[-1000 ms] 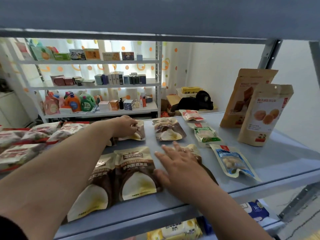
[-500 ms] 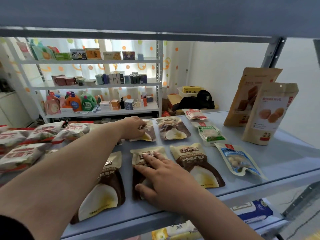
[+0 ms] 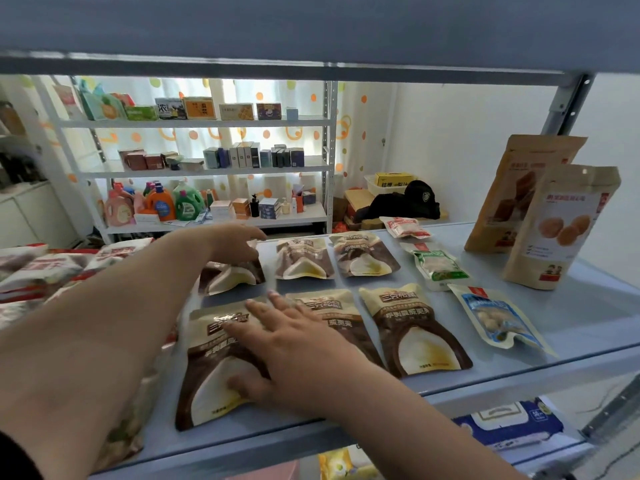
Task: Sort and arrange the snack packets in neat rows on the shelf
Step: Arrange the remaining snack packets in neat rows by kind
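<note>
Snack packets [image 3: 415, 330] lying flat on pale blue shelf [image 3: 571, 327], brown-and-cream, two rows of three. At far right, upright, two tall kraft pouches [image 3: 519, 192]. Right hand [image 3: 294, 341] pressed flat on front-left packet [image 3: 214, 358], grip wide open, fingers spread, holding nothing. Left hand [image 3: 235, 244] resting on back-left packet [image 3: 232, 275], grip loose, unclenched. Just right of rows, blue packet [image 3: 495, 317], green packet [image 3: 438, 266], red-white packet [image 3: 405, 227].
</note>
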Action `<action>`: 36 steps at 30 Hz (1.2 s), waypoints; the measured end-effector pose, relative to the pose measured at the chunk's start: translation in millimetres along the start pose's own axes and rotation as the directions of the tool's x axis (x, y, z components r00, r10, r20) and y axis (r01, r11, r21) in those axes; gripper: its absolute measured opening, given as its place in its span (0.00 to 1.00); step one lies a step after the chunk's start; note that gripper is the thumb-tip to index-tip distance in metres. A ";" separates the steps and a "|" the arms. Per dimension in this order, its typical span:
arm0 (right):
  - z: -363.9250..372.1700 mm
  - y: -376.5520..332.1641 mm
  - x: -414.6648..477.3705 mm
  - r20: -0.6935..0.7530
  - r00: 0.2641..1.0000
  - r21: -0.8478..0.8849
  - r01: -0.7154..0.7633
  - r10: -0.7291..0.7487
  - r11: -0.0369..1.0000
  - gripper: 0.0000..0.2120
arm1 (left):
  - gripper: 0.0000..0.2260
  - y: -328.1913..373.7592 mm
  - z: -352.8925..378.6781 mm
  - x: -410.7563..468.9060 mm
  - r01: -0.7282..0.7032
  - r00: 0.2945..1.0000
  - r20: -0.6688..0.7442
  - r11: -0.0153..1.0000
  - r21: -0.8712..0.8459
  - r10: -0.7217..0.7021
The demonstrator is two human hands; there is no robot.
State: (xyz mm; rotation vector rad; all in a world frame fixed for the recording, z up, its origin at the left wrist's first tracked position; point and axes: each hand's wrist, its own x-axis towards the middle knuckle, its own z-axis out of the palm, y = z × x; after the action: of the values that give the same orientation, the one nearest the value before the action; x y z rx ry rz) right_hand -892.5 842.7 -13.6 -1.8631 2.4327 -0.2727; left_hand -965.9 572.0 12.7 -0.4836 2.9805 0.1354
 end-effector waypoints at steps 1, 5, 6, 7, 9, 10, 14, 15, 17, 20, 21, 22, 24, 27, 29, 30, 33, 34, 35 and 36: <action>2.9 -5.7 6.9 0.029 0.999 -0.004 0.016 -0.016 1.000 0.33 | 0.25 -5.7 1.1 -4.2 0.015 0.999 0.031 1.000 -0.004 -0.015; 11.3 -16.4 20.9 0.103 0.995 -0.028 0.001 0.002 1.000 0.32 | 0.27 -10.9 5.7 -10.0 0.010 0.998 0.068 1.000 0.002 -0.010; 11.4 -16.2 20.9 0.106 0.994 -0.028 -0.010 0.013 1.000 0.32 | 0.27 -10.0 6.9 -10.5 0.001 0.998 0.060 1.000 0.001 -0.001; 11.3 -15.5 19.9 0.108 0.994 -0.027 -0.019 0.022 0.999 0.31 | 0.27 -8.4 7.7 -11.2 -0.008 0.999 0.053 1.000 -0.003 0.008; 10.9 -12.7 16.5 0.107 0.993 -0.025 -0.038 0.040 0.999 0.31 | 0.28 -4.8 9.7 -12.3 -0.032 0.998 0.048 0.999 -0.025 0.033; 10.6 -11.3 15.2 0.104 0.993 -0.024 -0.049 0.051 0.999 0.31 | 0.28 -2.9 10.7 -12.3 -0.043 0.998 0.046 0.998 -0.040 0.044; 8.9 -13.2 14.5 0.109 0.990 -0.028 -0.085 0.087 0.996 0.32 | 0.27 -3.5 14.3 -11.0 -0.070 0.997 0.032 0.995 -0.070 0.072; 7.8 -14.8 14.0 0.105 0.991 -0.025 -0.084 0.087 0.996 0.31 | 0.27 -5.2 15.3 -10.1 -0.067 0.997 0.030 0.995 -0.069 0.069; 5.1 -15.4 9.9 0.047 0.995 0.000 -0.085 0.085 0.996 0.30 | 0.26 -5.4 16.2 -9.2 -0.071 0.997 -0.003 0.995 -0.069 0.071; 3.8 -3.3 -2.1 -0.116 0.975 0.067 -0.181 0.187 0.981 0.26 | 0.25 7.3 16.0 -7.5 -0.143 0.985 -0.113 0.979 -0.145 0.128; 5.2 4.4 -5.8 -0.122 0.960 0.066 -0.248 0.254 0.967 0.26 | 0.24 13.9 16.4 -6.5 -0.171 0.980 -0.129 0.972 -0.162 0.150; 7.4 12.5 -8.8 -0.097 0.942 0.049 -0.318 0.321 0.947 0.26 | 0.25 20.5 17.4 -5.5 -0.187 0.978 -0.119 0.970 -0.154 0.169; 13.5 24.7 -13.3 -0.022 0.910 -0.002 -0.415 0.415 0.910 0.28 | 0.26 31.3 21.3 -3.5 -0.183 0.983 -0.029 0.981 -0.067 0.181; 18.5 29.9 -18.6 -0.001 0.898 -0.004 -0.440 0.440 0.898 0.28 | 0.31 39.4 30.5 -1.9 -0.165 0.985 0.053 0.986 0.038 0.163; 18.7 30.1 -22.0 -0.012 0.902 0.007 -0.432 0.432 0.902 0.28 | 0.32 41.8 34.6 -1.6 -0.155 0.988 0.035 0.987 0.045 0.154; 18.1 30.6 -23.3 -0.015 0.903 0.010 -0.429 0.430 0.903 0.28 | 0.33 42.8 35.2 -1.3 -0.154 0.988 0.030 0.987 0.052 0.153; 15.7 33.4 -25.0 -0.014 0.904 0.004 -0.426 0.427 0.904 0.28 | 0.33 46.4 31.4 -1.0 -0.147 0.988 0.055 0.987 0.062 0.144; 14.5 33.8 -26.0 -0.015 0.906 -0.001 -0.424 0.424 0.906 0.28 | 0.33 48.0 29.4 -1.1 -0.144 0.988 0.064 0.988 0.062 0.140; 12.5 33.6 -27.8 -0.026 0.908 -0.002 -0.418 0.418 0.908 0.28 | 0.33 49.3 27.8 -0.2 -0.140 0.988 0.068 0.988 0.062 0.136; 10.5 34.4 -30.5 -0.054 0.909 0.004 -0.413 0.413 0.911 0.27 | 0.33 51.2 26.6 1.1 -0.138 0.989 0.063 0.988 0.063 0.134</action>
State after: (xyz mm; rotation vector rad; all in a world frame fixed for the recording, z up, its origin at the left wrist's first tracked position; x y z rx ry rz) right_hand -915.5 879.7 -31.8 -1.3035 2.7835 -0.2874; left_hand -980.6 622.8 -10.2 -0.2636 2.9483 0.0605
